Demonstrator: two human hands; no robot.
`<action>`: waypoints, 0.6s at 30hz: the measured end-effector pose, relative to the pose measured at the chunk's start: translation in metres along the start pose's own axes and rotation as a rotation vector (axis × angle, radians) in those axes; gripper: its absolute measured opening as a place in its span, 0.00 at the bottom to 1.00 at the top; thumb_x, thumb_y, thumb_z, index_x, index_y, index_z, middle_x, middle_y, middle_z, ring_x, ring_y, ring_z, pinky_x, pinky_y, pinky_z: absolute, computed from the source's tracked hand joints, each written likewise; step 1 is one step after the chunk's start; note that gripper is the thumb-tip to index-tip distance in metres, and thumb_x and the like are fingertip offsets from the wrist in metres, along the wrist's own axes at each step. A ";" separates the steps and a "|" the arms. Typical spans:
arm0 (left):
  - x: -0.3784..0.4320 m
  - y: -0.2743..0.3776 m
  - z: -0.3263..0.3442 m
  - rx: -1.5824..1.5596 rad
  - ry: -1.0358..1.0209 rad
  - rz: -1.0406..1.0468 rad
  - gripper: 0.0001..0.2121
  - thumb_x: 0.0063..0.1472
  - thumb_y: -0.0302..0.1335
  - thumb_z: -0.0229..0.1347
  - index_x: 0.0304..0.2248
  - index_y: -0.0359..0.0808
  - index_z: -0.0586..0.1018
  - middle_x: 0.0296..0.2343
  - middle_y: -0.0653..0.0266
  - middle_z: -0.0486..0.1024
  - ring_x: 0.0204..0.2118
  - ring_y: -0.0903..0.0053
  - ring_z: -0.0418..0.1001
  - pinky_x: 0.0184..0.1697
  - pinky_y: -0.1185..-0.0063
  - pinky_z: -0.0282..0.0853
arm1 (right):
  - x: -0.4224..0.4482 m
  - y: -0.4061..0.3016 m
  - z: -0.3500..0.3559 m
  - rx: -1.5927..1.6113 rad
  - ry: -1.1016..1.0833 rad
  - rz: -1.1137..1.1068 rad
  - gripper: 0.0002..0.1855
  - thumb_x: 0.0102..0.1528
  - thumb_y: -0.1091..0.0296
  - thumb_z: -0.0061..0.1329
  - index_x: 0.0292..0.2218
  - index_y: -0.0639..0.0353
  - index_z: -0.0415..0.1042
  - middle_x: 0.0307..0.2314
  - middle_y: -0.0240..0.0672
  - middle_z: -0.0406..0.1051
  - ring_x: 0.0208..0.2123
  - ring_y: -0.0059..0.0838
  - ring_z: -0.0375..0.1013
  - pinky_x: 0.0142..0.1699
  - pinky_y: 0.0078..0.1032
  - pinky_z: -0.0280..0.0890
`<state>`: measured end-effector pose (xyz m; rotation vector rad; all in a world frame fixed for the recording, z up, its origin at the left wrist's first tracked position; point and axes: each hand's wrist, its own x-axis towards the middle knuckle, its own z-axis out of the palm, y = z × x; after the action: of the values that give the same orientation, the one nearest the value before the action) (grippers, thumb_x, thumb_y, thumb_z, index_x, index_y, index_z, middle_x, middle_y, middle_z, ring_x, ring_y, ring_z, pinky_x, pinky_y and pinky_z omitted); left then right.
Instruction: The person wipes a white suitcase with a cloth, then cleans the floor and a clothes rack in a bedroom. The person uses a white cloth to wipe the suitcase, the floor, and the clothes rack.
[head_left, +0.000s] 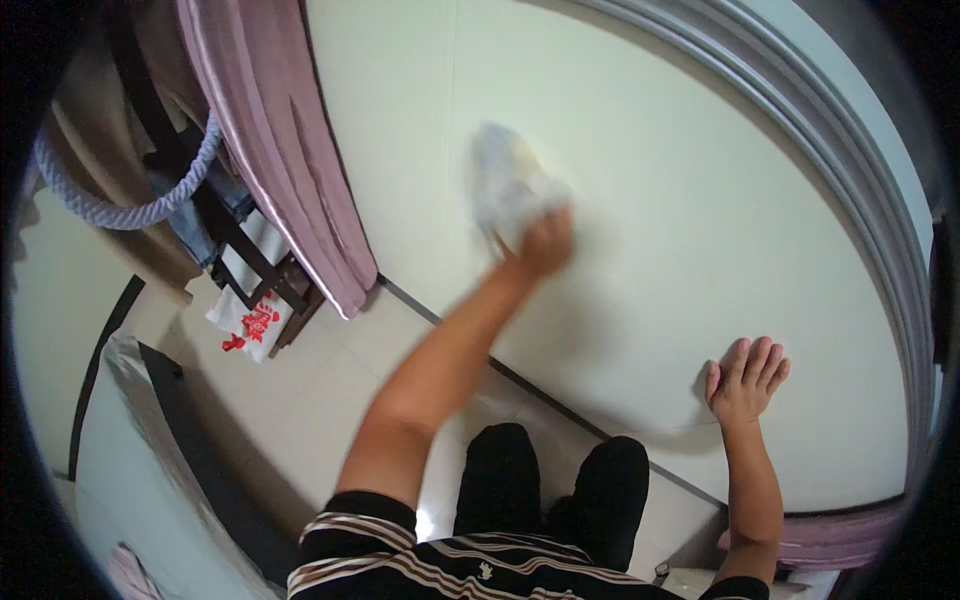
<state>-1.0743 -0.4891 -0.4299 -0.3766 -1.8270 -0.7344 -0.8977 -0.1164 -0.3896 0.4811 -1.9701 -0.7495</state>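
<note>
My left hand (547, 244) is closed on a white and grey cloth (511, 180), blurred by motion, against the pale wall (637, 187). The bunched end of the cloth is in my fist, and the rest spreads beyond my knuckles. Off to the right, my right hand (748, 382) lies palm down on the same wall, fingers spread and holding nothing. Both forearms are bare below a striped, dark short-sleeved shirt.
At left a pink curtain (277, 150) hangs beside a thick rope loop (127, 214) and a dark stand. A white bag with red print (255, 326) rests low there. Another pink curtain (840, 538) is at lower right. Pale floor tiles (330, 375) lie below a dark skirting strip.
</note>
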 end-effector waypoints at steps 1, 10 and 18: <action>0.041 -0.033 -0.021 -0.031 -0.041 -0.100 0.13 0.67 0.30 0.46 0.28 0.30 0.75 0.24 0.46 0.75 0.28 0.50 0.73 0.34 0.56 0.66 | -0.001 0.001 -0.001 -0.004 -0.002 -0.002 0.37 0.65 0.43 0.40 0.65 0.62 0.58 0.67 0.58 0.48 0.70 0.60 0.42 0.71 0.59 0.33; 0.230 -0.156 -0.113 -0.293 0.294 -0.924 0.28 0.73 0.40 0.36 0.32 0.22 0.79 0.32 0.35 0.79 0.37 0.41 0.76 0.46 0.58 0.69 | 0.008 -0.001 -0.002 -0.004 0.035 -0.013 0.38 0.67 0.44 0.36 0.68 0.60 0.52 0.69 0.54 0.44 0.71 0.57 0.39 0.72 0.57 0.32; 0.203 -0.095 -0.085 -0.036 0.132 -0.391 0.28 0.73 0.47 0.38 0.50 0.26 0.75 0.50 0.38 0.71 0.55 0.50 0.66 0.61 0.65 0.56 | 0.012 0.001 -0.005 -0.015 0.030 -0.014 0.39 0.67 0.44 0.35 0.69 0.59 0.48 0.70 0.52 0.41 0.72 0.55 0.37 0.72 0.56 0.30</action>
<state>-1.1421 -0.6337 -0.2516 0.0112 -1.7823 -1.0347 -0.8996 -0.1244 -0.3793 0.4947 -1.9343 -0.7607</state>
